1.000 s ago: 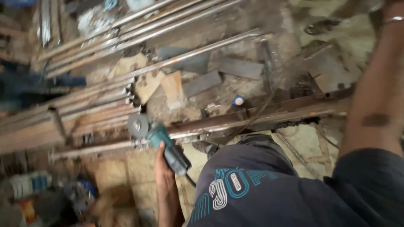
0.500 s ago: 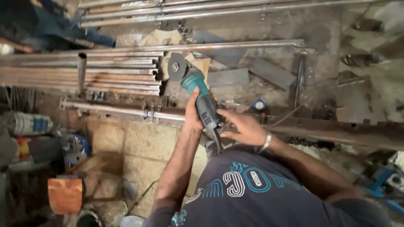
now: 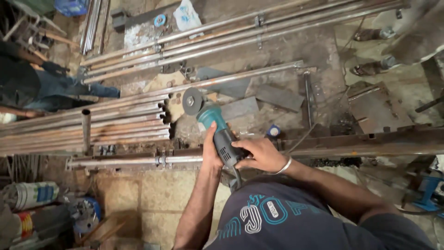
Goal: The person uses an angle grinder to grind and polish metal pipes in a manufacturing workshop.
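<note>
I hold a teal and grey angle grinder (image 3: 217, 127) with both hands. My left hand (image 3: 209, 150) wraps the left side of its grey body. My right hand (image 3: 259, 153), with a metal bangle on the wrist, grips the rear of the body from the right. The grinder's round disc (image 3: 192, 101) points away from me, above the ends of a stack of rusty square tubes (image 3: 92, 125). A long steel bar (image 3: 351, 146) runs across just under my hands. The grinder's cord drops toward my dark shirt.
Long pipes (image 3: 240, 34) lie on the floor at the top. Flat metal plates (image 3: 280, 97) sit right of the disc. Another person's legs in jeans (image 3: 55, 85) are at left, sandalled feet (image 3: 370, 34) at top right. Cans and clutter (image 3: 32, 194) fill the lower left.
The view shifted, so the pipes and grinder sit lower and more central. My right hand has stayed on the grinder's rear since half a second ago; a second ago only my left hand held it.
</note>
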